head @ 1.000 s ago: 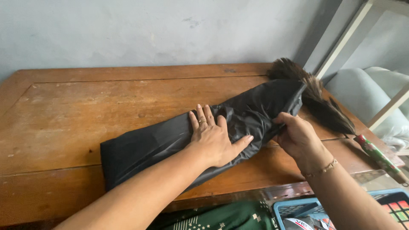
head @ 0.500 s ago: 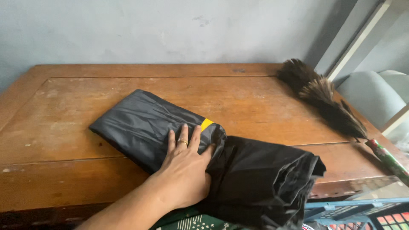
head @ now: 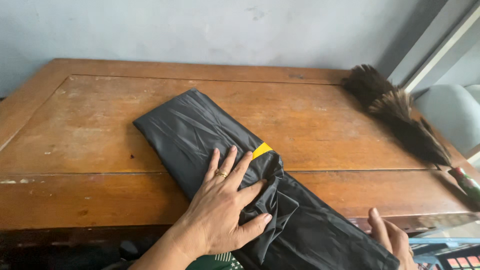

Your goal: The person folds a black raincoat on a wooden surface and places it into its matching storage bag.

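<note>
A black folded garment (head: 200, 132) with a small yellow tag (head: 261, 149) lies diagonally across the wooden table (head: 90, 125), its lower end hanging past the front edge. My left hand (head: 227, 205), ring on one finger, presses flat on the fabric near the tag with fingers spread. At the bottom right, my right hand (head: 392, 237) touches the garment's lower end by the table edge; only its fingers show, and whether they grip the cloth is unclear.
A dark feather duster (head: 397, 117) with a green and red handle lies along the table's right side. A pale chair (head: 450, 107) stands beyond it. A blue container (head: 440, 252) sits below the front right corner. A grey wall backs the table.
The garment's bunched lower end has been pulled out straight toward the bottom right. My right hand has come into view at the edge. My left hand stays pressed near the tag.
</note>
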